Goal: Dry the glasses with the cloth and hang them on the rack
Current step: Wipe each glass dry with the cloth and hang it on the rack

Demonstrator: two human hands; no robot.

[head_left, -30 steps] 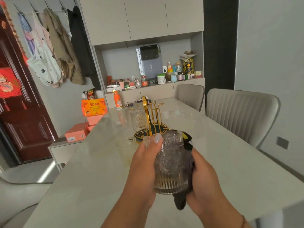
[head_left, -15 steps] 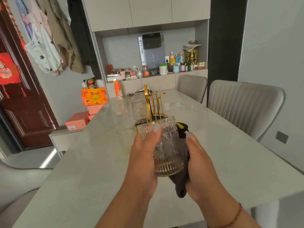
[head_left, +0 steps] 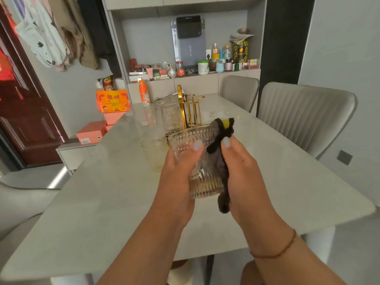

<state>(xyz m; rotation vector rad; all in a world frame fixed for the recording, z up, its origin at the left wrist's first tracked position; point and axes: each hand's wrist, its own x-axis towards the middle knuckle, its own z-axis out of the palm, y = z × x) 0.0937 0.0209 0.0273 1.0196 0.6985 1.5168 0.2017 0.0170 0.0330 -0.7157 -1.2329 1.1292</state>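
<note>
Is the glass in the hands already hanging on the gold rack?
No, the glass is held between the left hand and right hand, with the cloth, in front of the rack.

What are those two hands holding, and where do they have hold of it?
The left hand grips a ribbed glass around its side wall, thumb near the rim. The right hand presses a dark cloth against the glass's other side.

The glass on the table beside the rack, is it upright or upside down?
Upright: the glass stands on the table, open rim up.
</note>
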